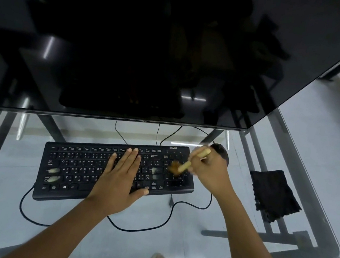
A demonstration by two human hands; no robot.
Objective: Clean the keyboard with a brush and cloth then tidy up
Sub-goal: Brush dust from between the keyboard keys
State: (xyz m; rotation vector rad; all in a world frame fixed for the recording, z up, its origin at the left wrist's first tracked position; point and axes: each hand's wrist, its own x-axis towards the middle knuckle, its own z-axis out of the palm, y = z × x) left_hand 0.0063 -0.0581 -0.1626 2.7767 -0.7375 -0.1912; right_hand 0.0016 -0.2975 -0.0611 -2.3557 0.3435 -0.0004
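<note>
The left hand (121, 176), fingers straight and together, is steadying the keyboard (70, 170) while the right hand (207, 171) is pinching the brush (190, 162), sweeping the number pad.

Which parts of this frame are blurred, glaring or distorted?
Head view: the brush bristles and the right hand are motion-blurred; the left hand flat on the keyboard is sharp; the dark monitor mirrors the room; wide-angle bending skews the glass desk edges.
</note>
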